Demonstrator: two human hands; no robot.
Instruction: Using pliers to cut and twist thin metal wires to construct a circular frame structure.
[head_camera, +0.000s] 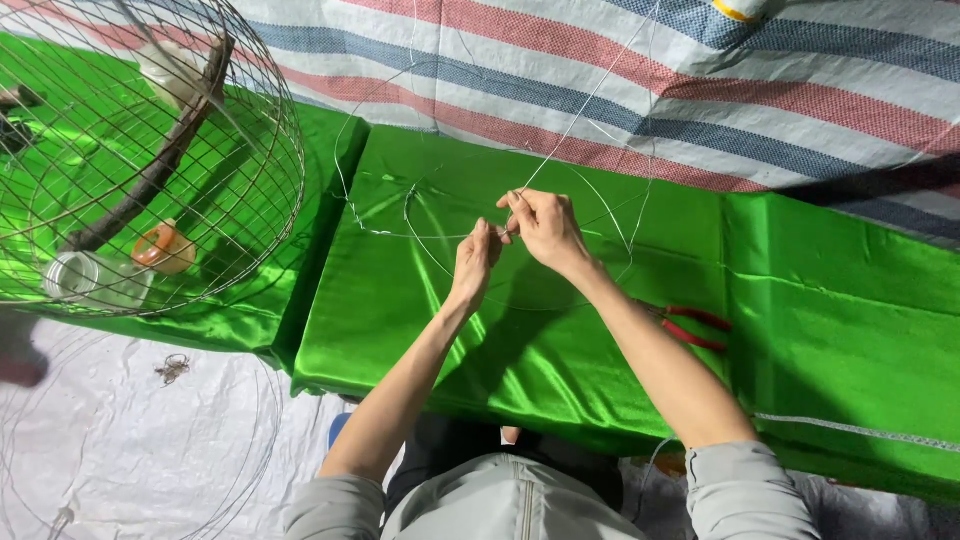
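**Both hands pinching thin wire over the green worktop**

The left hand (474, 257) and the right hand (545, 228) meet near the centre of the view, fingertips almost touching. Each hand is closed in a pinch on a thin wire (560, 150). From the pinch point the wire runs up toward 1 o'clock and also spreads into loose loops (420, 235) that lie on the green cloth (560, 350) covering the worktop. The loops extend from the hands toward 9 o'clock and 3 o'clock.

At 4 o'clock from the hands, red-handled pliers (692, 327) lie on the cloth, partly hidden behind the right forearm and well apart from the fingers.

At 9 to 10 o'clock stands a round wire cage (255, 215), resting on a second stretch of green cloth. Contents visible through its bars:
- a brown branch (150, 180) set diagonally across the inside;
- a small orange cup (163, 247) near the bottom;
- a clear cup (75, 277) just to the 8 o'clock side of the orange one;
- a pale object (175, 75) near the upper end of the branch; its kind cannot be told.

Behind the worktop, at 12 o'clock, lies a tarp (620, 70) striped red, blue and white. At 7 o'clock, large wire hoops (262, 440) rest on a white floor sheet (150, 440), with a small tangle of wire (172, 369) beside them.
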